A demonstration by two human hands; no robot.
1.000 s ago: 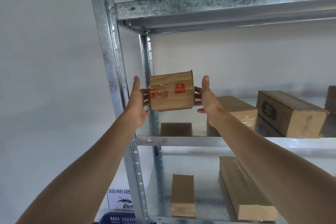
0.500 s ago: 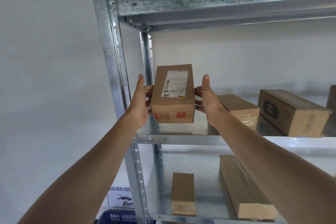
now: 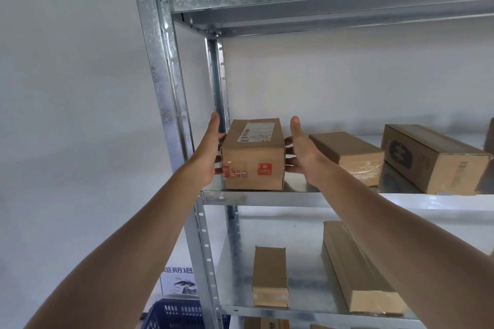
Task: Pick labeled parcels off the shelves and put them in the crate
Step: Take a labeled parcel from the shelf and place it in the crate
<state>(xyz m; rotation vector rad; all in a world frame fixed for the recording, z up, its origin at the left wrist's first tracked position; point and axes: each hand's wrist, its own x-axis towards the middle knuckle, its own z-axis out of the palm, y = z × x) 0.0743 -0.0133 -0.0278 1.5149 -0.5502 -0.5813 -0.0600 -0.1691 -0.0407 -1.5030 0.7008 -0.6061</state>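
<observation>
Parcel point(image 3: 252, 155): now set down on shelf point(image 3: 267, 198), label up, no longer raised. Left hand point(image 3: 211, 153) touches its side; right hand point(image 3: 300, 149) spread, just off it.

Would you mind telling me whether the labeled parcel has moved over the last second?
Yes. The labeled parcel has come down from mid-air onto the shelf, its label now on top.

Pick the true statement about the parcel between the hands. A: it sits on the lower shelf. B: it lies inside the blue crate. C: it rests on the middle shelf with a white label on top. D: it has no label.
C: the parcel sits on the middle shelf, its white label facing up, with the left hand and right hand at its sides.
</observation>
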